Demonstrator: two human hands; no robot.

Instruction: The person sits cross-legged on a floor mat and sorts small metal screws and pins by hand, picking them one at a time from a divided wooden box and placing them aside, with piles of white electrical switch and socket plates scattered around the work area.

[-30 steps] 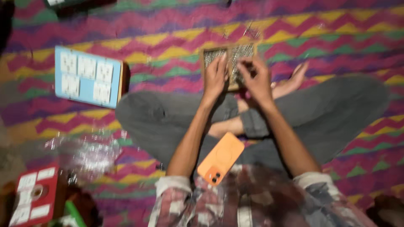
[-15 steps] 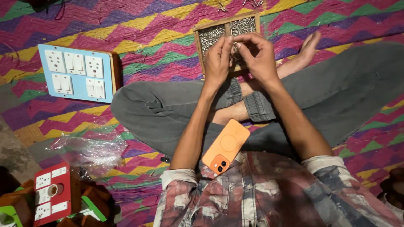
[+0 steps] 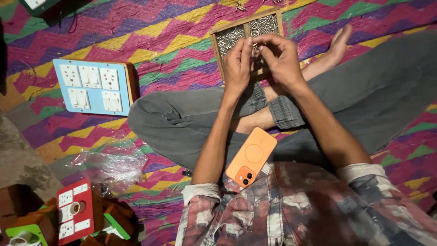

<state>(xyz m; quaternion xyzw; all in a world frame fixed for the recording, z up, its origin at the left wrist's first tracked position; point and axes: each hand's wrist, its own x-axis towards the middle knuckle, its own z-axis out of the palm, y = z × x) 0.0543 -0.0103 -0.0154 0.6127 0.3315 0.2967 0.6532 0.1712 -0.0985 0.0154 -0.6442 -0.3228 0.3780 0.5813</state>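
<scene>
So the wooden screw tray (image 3: 227,28) sits on the zigzag mat (image 3: 150,59) just past the crossed legs, and both hands hover over it: the left hand (image 3: 237,64) and right hand (image 3: 278,57) have fingertips pinched together on something tiny between them, probably a screw, though I can't really tell. A slip could drop it into the busy pattern, where it'd vanish. An orange phone (image 3: 251,156) rests on the lap, a blue switchboard (image 3: 91,86) lies to the left, and the room's dim.

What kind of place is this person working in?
Probably a small home workshop for electrical switchboards, worked on the floor: a wooden tray of screws, a blue switchboard and a red one lie on a zigzag mat.
</scene>
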